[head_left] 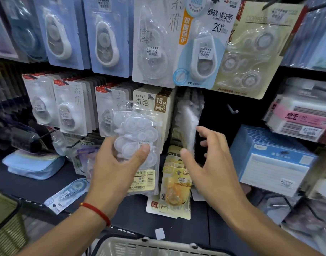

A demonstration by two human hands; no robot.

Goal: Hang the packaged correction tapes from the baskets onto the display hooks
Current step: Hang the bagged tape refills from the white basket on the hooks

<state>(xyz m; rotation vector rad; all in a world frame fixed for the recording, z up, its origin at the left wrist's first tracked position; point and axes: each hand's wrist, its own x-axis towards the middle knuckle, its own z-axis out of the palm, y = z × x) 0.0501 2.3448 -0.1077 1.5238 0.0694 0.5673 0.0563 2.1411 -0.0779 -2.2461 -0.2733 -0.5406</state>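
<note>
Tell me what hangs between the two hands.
Head view: beige 15M packs hang between left hand and right hand, yellow packs lower down.

A dark shelf [29,183] carries a blue pouch [33,166] and loose tape packs [66,195].

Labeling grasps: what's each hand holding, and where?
Left hand grips a clear correction tape pack by its lower part. Right hand is open, holding nothing.

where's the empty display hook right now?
Head view, right of centre: the bare hook sticks out of the dark panel, just right of the clear packs hanging above the right hand, left of the blue boxes.
</note>
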